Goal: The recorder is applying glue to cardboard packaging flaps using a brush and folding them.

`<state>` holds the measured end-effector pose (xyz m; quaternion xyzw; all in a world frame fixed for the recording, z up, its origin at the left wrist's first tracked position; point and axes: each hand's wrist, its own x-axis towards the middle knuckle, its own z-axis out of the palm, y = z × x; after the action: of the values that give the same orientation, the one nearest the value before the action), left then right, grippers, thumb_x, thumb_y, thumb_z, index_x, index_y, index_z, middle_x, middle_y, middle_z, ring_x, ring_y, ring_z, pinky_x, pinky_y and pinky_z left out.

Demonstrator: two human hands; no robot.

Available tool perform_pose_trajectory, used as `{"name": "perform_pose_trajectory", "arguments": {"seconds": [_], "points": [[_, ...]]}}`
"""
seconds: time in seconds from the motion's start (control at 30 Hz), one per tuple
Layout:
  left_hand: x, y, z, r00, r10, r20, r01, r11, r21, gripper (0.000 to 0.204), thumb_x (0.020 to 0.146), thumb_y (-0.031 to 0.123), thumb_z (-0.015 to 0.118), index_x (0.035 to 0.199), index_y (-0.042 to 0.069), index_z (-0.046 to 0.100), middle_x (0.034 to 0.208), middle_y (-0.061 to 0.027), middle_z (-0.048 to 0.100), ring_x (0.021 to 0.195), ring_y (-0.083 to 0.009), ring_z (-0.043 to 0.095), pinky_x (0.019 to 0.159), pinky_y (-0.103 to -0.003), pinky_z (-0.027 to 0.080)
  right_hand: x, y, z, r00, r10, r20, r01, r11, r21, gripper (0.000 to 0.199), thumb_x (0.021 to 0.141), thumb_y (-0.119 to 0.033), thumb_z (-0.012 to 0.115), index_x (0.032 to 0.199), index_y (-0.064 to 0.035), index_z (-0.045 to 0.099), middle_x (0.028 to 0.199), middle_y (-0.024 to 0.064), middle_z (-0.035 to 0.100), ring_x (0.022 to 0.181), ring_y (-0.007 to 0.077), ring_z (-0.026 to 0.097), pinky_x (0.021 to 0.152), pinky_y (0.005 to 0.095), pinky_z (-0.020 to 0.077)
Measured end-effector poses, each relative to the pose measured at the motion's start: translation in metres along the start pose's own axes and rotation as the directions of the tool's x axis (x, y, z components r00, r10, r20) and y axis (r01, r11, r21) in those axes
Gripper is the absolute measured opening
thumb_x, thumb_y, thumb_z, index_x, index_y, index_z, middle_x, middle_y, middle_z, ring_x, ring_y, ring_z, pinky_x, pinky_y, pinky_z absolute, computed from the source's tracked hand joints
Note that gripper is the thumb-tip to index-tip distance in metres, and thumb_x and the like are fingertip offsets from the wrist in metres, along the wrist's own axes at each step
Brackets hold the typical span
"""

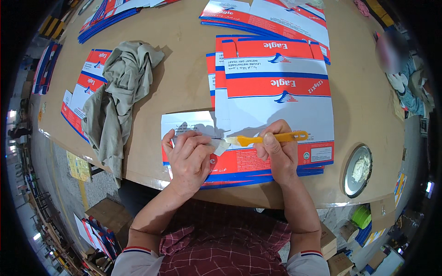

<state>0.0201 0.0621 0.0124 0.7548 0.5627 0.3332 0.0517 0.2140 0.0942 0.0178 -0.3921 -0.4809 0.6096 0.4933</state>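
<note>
My right hand (278,152) is closed round the orange-yellow handle of a flat brush (294,136). The brush's pale bristles point left, at a small whitish flap (222,147) beside my left fingertips. With bent fingers, my left hand (189,158) grips a flat carton (186,120) coloured white, red and blue; its thumb and index tip are close to the flap. Beneath both hands lies a stack of flattened cartons (294,115) in the same colours. A round metal dish (358,171) with white paste stands to the right of the stack.
A crumpled grey-green cloth (122,92) lies at left over more printed cartons (90,76). Further carton stacks (271,19) sit along the table's far side. The brown tabletop (184,64) curves toward me. Another person's sleeve (412,96) shows at the right edge.
</note>
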Motion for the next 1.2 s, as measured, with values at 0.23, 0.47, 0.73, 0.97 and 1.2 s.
{"name": "perform_pose_trajectory", "arguments": {"seconds": [0.23, 0.47, 0.73, 0.97, 1.2], "points": [[0.002, 0.009, 0.000, 0.999, 0.045, -0.006, -0.045, 0.999, 0.002, 0.020, 0.058, -0.001, 0.062, 0.072, 0.011, 0.054, 0.084, -0.0007, 0.058, 0.087, -0.0198, 0.055, 0.092, -0.046, 0.026, -0.008, -0.012, -0.009, 0.980, 0.024, -0.197, 0.022, 0.974, 0.228, 0.014, 0.093, -0.020, 0.045, 0.085, -0.0091, 0.042, 0.067, -0.0005, 0.044, 0.051, 0.0045, 0.041, 0.047, 0.0180, 0.0342], [-0.017, 0.003, 0.002, 0.980, 0.064, -0.189, -0.057, 0.997, 0.044, 0.021, 0.063, 0.001, 0.064, 0.081, 0.010, 0.058, 0.091, -0.0073, 0.056, 0.088, -0.0246, 0.053, 0.089, -0.045, 0.030, 0.001, 0.018, -0.013, 0.953, 0.145, -0.265, 0.066, 0.757, 0.650, 0.012, 0.093, -0.021, 0.044, 0.087, -0.0105, 0.042, 0.068, -0.0007, 0.041, 0.048, 0.0084, 0.041, 0.062, 0.0281, 0.0421], [0.019, 0.014, 0.006, 0.973, 0.145, 0.178, -0.154, 0.987, 0.039, 0.021, 0.073, 0.005, 0.060, 0.094, 0.004, 0.062, 0.096, -0.0096, 0.060, 0.094, -0.0254, 0.055, 0.081, -0.037, 0.042, 0.016, 0.005, -0.030, 0.981, 0.036, -0.189, 0.100, 0.743, 0.662, 0.014, 0.094, -0.024, 0.041, 0.090, -0.0120, 0.047, 0.056, -0.0017, 0.041, 0.054, 0.0065, 0.039, 0.068, 0.0285, 0.0389], [0.012, 0.010, -0.007, 0.939, 0.138, 0.316, -0.162, 0.985, 0.051, 0.025, 0.080, 0.015, 0.059, 0.102, 0.003, 0.061, 0.102, -0.0098, 0.058, 0.100, -0.0259, 0.052, 0.083, -0.038, 0.042, 0.014, 0.007, -0.021, 0.956, 0.048, -0.291, 0.138, 0.798, 0.587, 0.017, 0.095, -0.025, 0.039, 0.090, -0.0094, 0.043, 0.061, 0.0007, 0.041, 0.052, 0.0076, 0.042, 0.069, 0.0278, 0.0433], [-0.009, 0.011, -0.011, 0.907, 0.139, 0.397, -0.191, 0.977, 0.095, 0.053, 0.086, 0.044, 0.046, 0.119, 0.002, 0.046, 0.123, -0.0134, 0.045, 0.116, -0.0279, 0.040, 0.093, -0.053, 0.030, -0.028, -0.003, -0.053, 0.611, -0.791, 0.039, 0.514, 0.358, -0.780, 0.018, 0.089, -0.012, 0.047, 0.106, -0.0059, 0.047, 0.098, 0.0123, 0.059, 0.088, 0.0198, 0.057, 0.083, 0.0346, 0.0408]]}}
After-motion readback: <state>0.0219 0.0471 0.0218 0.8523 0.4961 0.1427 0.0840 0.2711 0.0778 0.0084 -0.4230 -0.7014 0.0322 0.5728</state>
